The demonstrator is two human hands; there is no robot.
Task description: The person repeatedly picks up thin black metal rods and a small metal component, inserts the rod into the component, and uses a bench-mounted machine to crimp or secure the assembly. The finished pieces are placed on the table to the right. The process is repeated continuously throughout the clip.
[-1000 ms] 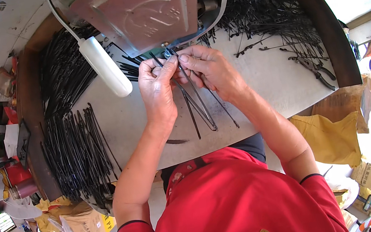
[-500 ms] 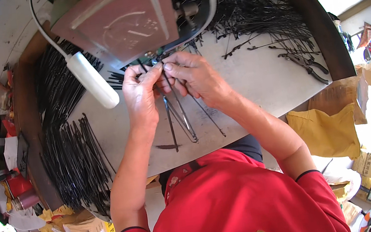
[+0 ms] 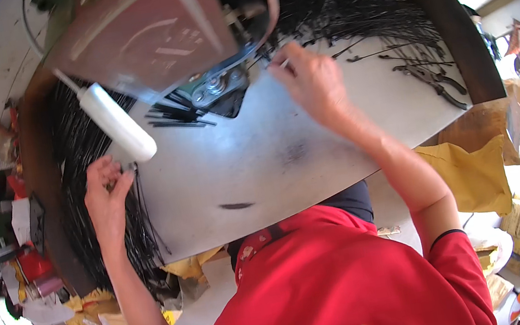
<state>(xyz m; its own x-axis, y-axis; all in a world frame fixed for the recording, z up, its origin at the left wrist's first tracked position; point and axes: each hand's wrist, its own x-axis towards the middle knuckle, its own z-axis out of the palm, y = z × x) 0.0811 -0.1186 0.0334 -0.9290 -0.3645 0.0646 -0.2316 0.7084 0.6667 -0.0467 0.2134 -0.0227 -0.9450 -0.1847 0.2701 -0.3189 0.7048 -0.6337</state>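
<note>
My left hand (image 3: 107, 195) is over the upper end of a stack of thin black rods (image 3: 129, 229) at the left. Its fingers are bent, with a gap between them and the thumb. My right hand (image 3: 319, 83) reaches to the near edge of a heap of black wire-like parts (image 3: 352, 11). Its thumb and forefinger come together on a small dark piece, too blurred to name. Between the hands, under the reddish-brown machine head (image 3: 147, 35), sits a dark metal fixture (image 3: 227, 97). Short black rods (image 3: 179, 114) lie beside it.
A white lamp (image 3: 116, 123) hangs by the machine, close to my left hand. Pliers (image 3: 433, 83) lie at the right of the pale tabletop (image 3: 261, 169). A dark raised border (image 3: 478, 72) edges the table. Yellow sacking (image 3: 467, 175) hangs at the right.
My hands have parted from under the machine head. The left went down-left to the rod stack, the right up-right to the heap. The long black rods they held are gone from the middle.
</note>
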